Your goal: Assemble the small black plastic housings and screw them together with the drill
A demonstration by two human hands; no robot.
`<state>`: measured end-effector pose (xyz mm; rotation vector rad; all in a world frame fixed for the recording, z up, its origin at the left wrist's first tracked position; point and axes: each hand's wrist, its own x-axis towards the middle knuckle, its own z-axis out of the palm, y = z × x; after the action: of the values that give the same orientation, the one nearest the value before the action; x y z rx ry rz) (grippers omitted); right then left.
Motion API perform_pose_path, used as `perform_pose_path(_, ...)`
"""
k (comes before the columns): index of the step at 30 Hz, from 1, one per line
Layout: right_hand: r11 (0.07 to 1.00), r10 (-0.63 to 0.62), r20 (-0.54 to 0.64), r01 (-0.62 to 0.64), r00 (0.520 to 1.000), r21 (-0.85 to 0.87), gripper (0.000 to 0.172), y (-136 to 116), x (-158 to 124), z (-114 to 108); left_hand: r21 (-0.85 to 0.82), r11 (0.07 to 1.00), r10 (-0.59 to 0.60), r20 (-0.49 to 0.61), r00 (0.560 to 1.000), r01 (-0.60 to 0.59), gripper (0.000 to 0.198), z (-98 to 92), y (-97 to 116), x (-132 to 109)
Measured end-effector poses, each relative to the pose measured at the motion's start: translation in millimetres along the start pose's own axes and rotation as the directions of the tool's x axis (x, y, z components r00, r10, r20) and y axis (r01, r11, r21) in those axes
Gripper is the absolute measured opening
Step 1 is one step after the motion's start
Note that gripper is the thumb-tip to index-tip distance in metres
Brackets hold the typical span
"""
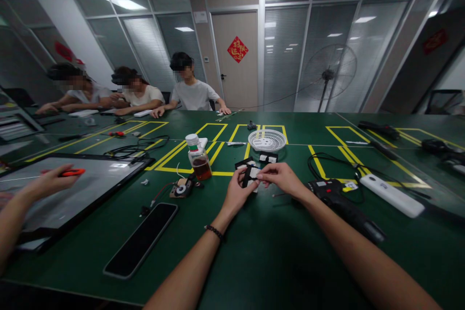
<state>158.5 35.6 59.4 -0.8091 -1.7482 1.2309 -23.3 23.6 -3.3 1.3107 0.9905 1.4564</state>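
Green table ahead: left hand and right hand, fingers nearly closed, pinch a block, likely light, best edge-held.

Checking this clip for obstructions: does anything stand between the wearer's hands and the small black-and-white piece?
Nothing visible: the left hand holds the piece and the right hand is at its edge. The white-capped bottle of brown liquid stands apart, to their left.

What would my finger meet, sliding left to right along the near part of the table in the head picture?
Another person's hand, smartphone, bottle of amber liquid, the wearer's left hand, right hand, black gun-shaped tool, long white device.
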Motion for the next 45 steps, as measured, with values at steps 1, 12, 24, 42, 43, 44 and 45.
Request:
perform_pose_path(1, 1.0, 0.011, 0.0, -0.011, 1.0, 0.003, 0.026, -0.1, -0.1, -0.3, 0.0, 1.0, 0.0, 0.003, 1.0, 0.0, 0.06, -0.3, -0.2, 0.0)
perform_pose_path(12, 0.965, -0.038, 0.021, 0.042, 0.999, -0.26, 0.023, -10.1, -2.9, 1.2, 0.069, 0.997, 0.027, 0.027, 0.999, -0.029, 0.061, -3.8, -8.7, 3.2)
perform_pose_path(24, 0.714, -0.258, 0.146, 0.29, 0.955, -0.637, 0.013, -19.8, -6.3, 5.2, 0.109, 0.993, 0.049, 0.05, 0.998, -0.055, 0.06, -3.8, -6.0, 2.2)
perform_pose_path(42, 0.697, -0.228, 0.078, 0.219, 0.97, -0.683, 0.013, -19.2, -6.4, 7.1, 0.111, 0.988, 0.099, 0.048, 0.994, -0.104, 0.059, -0.3, -4.8, 1.0)
perform_pose_path(43, 0.698, -0.232, 0.078, 0.221, 0.97, -0.681, 0.013, -19.4, -6.7, 7.3, 0.109, 0.989, 0.099, 0.05, 0.994, -0.104, 0.059, -0.5, -5.2, 1.0)
perform_pose_path(44, 0.699, -0.237, 0.079, 0.226, 0.968, -0.678, 0.013, -19.4, -7.0, 7.4, 0.106, 0.989, 0.098, 0.05, 0.994, -0.103, 0.059, -0.7, -5.5, 1.1)
perform_pose_path(45, 0.701, -0.243, 0.081, 0.232, 0.967, -0.674, 0.014, -19.4, -7.3, 7.6, 0.104, 0.989, 0.098, 0.05, 0.994, -0.103, 0.059, -0.8, -5.6, 1.2)
